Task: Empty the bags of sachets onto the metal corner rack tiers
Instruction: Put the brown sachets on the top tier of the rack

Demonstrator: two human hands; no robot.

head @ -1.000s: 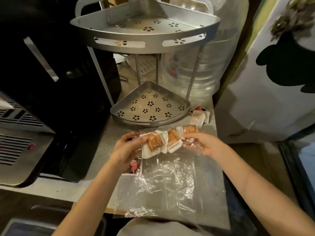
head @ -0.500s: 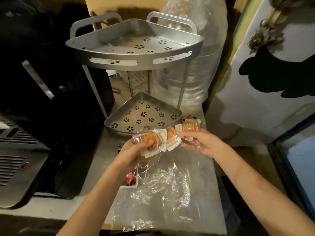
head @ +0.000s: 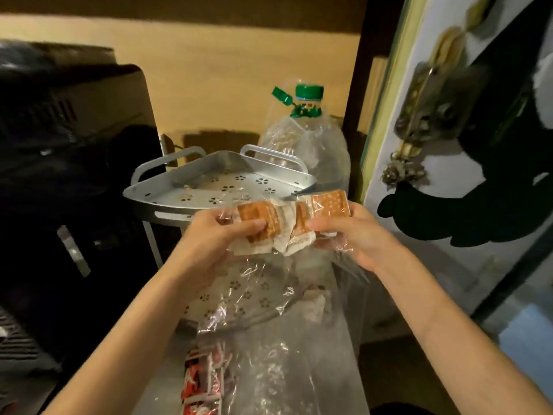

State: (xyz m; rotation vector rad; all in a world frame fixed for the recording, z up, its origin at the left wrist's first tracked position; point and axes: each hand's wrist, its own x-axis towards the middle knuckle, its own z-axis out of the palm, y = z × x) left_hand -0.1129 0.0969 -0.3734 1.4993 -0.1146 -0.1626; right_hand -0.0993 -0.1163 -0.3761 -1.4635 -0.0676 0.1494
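Sachets, orange and white (head: 294, 224), sit inside a clear crinkled plastic bag (head: 257, 298), pinched by left hand (head: 223, 235) and right hand (head: 347, 235). Just beyond both hands, the silver perforated metal corner rack's top tier (head: 209, 187) holds nothing visible; emptying is not yet begun. Below the left hand, red sachets (head: 206, 381) wait on the surface.

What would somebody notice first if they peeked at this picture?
Right in the middle, the left hand and right hand hold a clear bag of orange sachets up in front of the metal corner rack. Behind the rack stands a big water bottle with a green cap.
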